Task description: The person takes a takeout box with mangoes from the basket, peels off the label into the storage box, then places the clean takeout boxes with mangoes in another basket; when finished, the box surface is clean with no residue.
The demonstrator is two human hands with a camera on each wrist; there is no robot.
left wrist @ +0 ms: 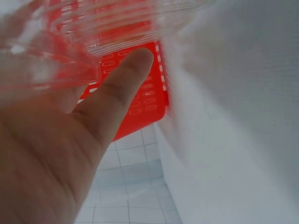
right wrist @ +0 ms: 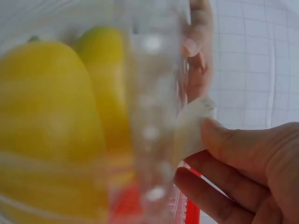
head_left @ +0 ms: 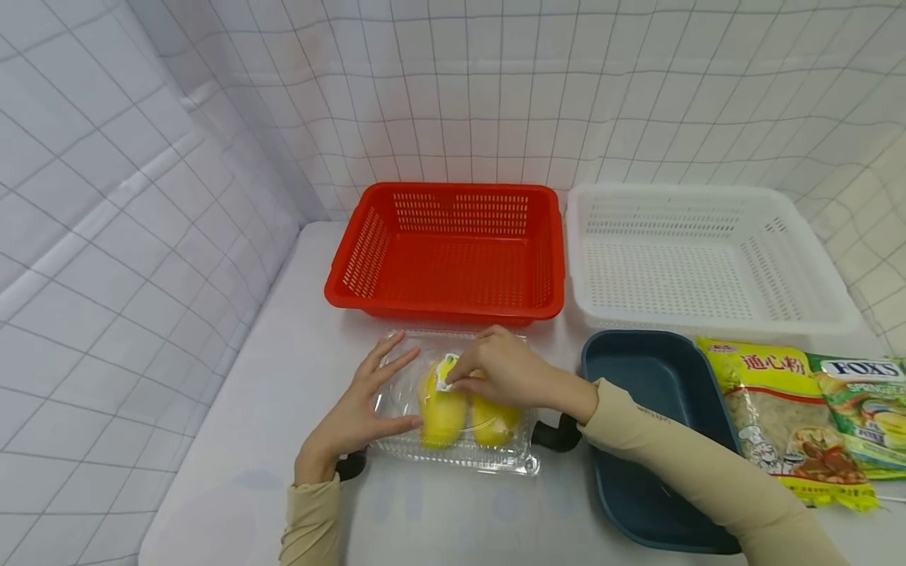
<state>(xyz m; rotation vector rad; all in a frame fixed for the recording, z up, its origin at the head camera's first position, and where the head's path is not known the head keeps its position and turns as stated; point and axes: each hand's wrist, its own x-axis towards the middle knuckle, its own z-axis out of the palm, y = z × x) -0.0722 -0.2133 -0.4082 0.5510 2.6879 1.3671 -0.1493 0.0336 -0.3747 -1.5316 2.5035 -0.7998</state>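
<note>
A clear plastic clamshell box (head_left: 467, 452) lies on the table with smooth yellow fruits (head_left: 443, 420) inside. Its lid is down over them. My left hand (head_left: 361, 413) rests on the left side of the lid, fingers spread and fairly straight; in the left wrist view its thumb (left wrist: 124, 84) extends beside the clear plastic. With thumb and fingertips, my right hand (head_left: 506, 369) pinches the edge of a white sticker (head_left: 446, 371) on top of the lid. In the right wrist view, the sticker (right wrist: 191, 130) stands up off the lid between thumb and finger.
Behind the box stand a red basket (head_left: 343, 303) and a white basket (head_left: 715, 322). A dark blue tray (head_left: 602, 472) lies to the right, under my right forearm. Beyond it are a yellow pasta bag (head_left: 786, 417) and a green Foxs packet (head_left: 859, 393).
</note>
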